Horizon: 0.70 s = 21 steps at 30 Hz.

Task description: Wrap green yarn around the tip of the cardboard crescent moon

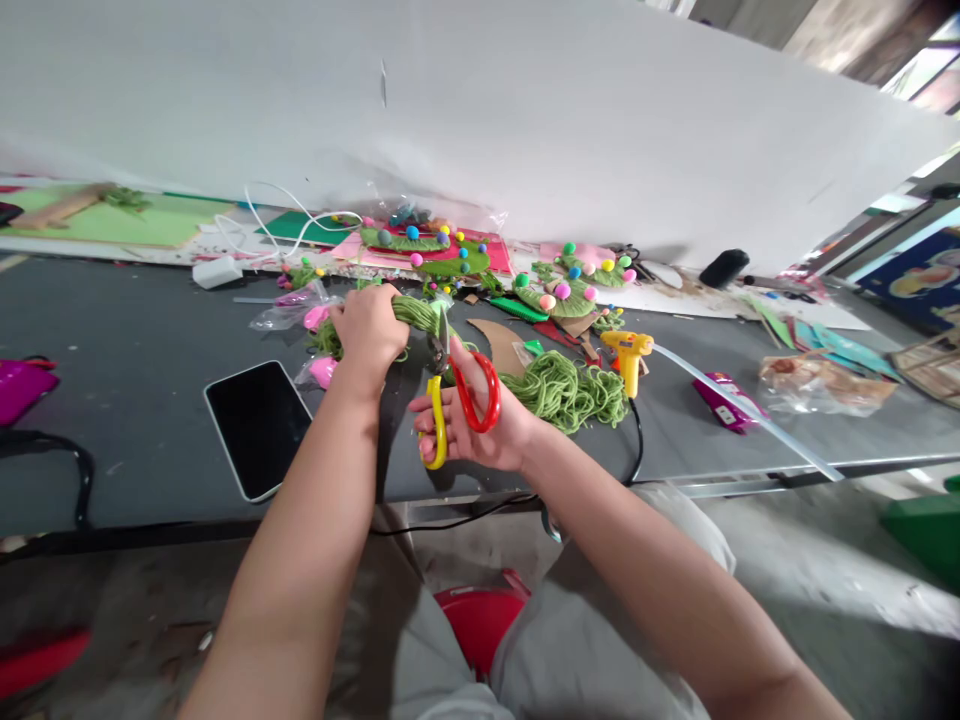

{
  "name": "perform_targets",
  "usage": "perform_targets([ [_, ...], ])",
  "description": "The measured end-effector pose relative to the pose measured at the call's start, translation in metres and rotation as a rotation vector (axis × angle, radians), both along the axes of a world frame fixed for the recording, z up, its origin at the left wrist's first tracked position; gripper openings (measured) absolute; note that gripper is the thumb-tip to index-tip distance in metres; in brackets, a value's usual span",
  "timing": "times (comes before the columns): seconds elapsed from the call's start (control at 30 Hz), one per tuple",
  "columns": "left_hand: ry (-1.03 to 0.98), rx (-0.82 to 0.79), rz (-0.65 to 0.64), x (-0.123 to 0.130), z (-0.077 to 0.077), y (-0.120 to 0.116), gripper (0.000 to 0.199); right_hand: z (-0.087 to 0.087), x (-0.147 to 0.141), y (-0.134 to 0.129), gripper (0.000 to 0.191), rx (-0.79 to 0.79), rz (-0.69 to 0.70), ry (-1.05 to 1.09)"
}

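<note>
Bunched green yarn (417, 313) is gripped in my left hand (369, 325), whose fingers are wrapped round it. My right hand (487, 415) has its thumb and fingers in the loops of a pair of scissors (435, 425), one handle red and the other yellow. The handles are spread apart, and the blades point up at the yarn bundle close to my left hand. Whether the blades touch the strands I cannot tell. Just right of my right hand, a loose pile of green yarn (574, 392) lies on the grey table (165, 310).
A tablet (259, 428) lies left of my left forearm. To the right are a yellow glue gun (630, 358) with a long glue stick and a purple packet (727, 402). Green pieces with coloured pompoms (570, 298) lie towards the white wall (480, 120). A white charger (217, 271) sits back left.
</note>
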<state>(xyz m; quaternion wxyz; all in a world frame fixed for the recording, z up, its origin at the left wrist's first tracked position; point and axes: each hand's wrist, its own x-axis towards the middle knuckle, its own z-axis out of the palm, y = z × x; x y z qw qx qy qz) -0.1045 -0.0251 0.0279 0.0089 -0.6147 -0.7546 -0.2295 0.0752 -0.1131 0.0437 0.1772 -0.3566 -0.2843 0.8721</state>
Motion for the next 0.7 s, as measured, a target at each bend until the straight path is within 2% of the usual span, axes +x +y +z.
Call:
perform_targets([
  [0.17, -0.054, -0.006, 0.035, -0.001, -0.002, 0.008, 0.029, -0.004, 0.014, -0.015, 0.086, 0.006, 0.099, 0.034],
  [0.3, -0.075, 0.014, 0.045, 0.0, -0.002, 0.009, 0.028, -0.005, 0.011, -0.024, 0.082, -0.012, 0.129, 0.038],
  [0.5, -0.047, -0.003, 0.037, 0.001, 0.0, 0.006, 0.032, -0.012, -0.001, -0.021, 0.08, 0.025, 0.017, 0.073],
  [0.7, -0.039, -0.029, 0.033, 0.002, 0.002, 0.004, 0.035, -0.012, -0.006, -0.02, 0.077, 0.086, -0.09, 0.012],
])
